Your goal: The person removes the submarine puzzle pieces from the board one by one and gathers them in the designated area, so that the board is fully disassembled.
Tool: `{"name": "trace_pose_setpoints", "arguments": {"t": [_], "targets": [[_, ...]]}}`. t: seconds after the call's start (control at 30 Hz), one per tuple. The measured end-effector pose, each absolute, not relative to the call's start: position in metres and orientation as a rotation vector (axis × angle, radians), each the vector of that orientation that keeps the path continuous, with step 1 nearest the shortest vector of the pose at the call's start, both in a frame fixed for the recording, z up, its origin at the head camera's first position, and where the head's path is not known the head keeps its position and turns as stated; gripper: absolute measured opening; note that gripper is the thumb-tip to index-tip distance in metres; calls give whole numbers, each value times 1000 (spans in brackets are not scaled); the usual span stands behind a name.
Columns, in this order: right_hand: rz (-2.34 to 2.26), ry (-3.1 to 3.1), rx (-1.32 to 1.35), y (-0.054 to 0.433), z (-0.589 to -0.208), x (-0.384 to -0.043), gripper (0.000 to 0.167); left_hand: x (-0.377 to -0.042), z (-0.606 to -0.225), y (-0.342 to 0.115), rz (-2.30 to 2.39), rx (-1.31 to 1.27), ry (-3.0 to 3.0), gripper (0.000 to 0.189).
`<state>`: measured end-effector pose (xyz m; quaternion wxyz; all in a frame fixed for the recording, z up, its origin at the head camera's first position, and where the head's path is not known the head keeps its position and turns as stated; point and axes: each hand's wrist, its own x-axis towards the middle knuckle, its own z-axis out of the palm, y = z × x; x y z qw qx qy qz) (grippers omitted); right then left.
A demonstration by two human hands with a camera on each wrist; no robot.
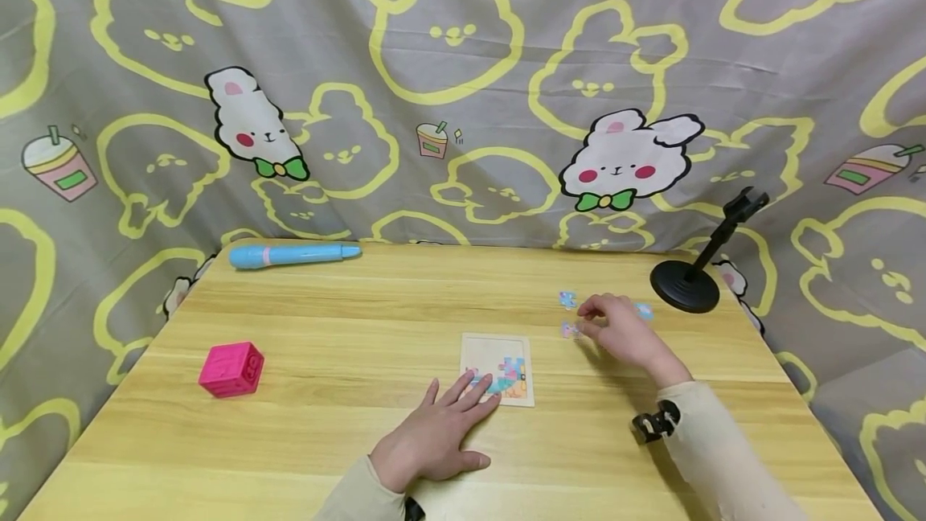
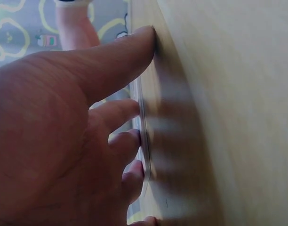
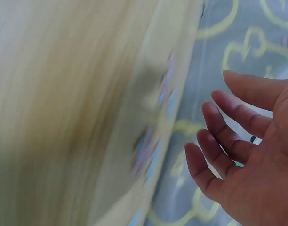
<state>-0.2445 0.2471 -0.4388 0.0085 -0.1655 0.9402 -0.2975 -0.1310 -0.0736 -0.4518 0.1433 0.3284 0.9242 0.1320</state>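
A small square puzzle tray (image 1: pixel 495 346) with a pale wooden frame lies on the table, its lower part filled with colourful pieces. My left hand (image 1: pixel 437 435) lies flat with spread fingers, the fingertips over the tray's lower left part and hiding some of it. In the left wrist view, fingertips (image 2: pixel 130 141) touch the tray's edge. To the right, my right hand (image 1: pixel 624 334) hovers by a loose pink-and-blue puzzle piece (image 1: pixel 568 330). Another piece (image 1: pixel 567 299) lies just behind. In the right wrist view the right hand (image 3: pixel 250 136) has loosely bent fingers and holds nothing.
A light-blue piece (image 1: pixel 644 311) lies partly behind the right hand. Beyond it stands a black stand (image 1: pixel 686 286) with a round base. A pink cube (image 1: pixel 231 370) sits at the left, a blue pen-like object (image 1: pixel 297 255) at the back. A patterned curtain (image 1: pixel 463 103) hangs behind the table.
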Motion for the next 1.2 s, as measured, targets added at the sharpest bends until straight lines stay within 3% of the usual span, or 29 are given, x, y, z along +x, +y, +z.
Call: {"name": "trace_pose_setpoints", "arguments": {"t": [0.47, 0.77, 1.2], "targets": [[-659, 2695, -979, 162, -436, -212, 26, -131, -449, -72, 375, 954, 2663, 75], [-534, 2734, -939, 148, -440, -212, 31, -131, -449, -73, 366, 956, 2660, 74], [-641, 2747, -929, 148, -444, -216, 21, -132, -452, -73, 363, 959, 2672, 75]]}}
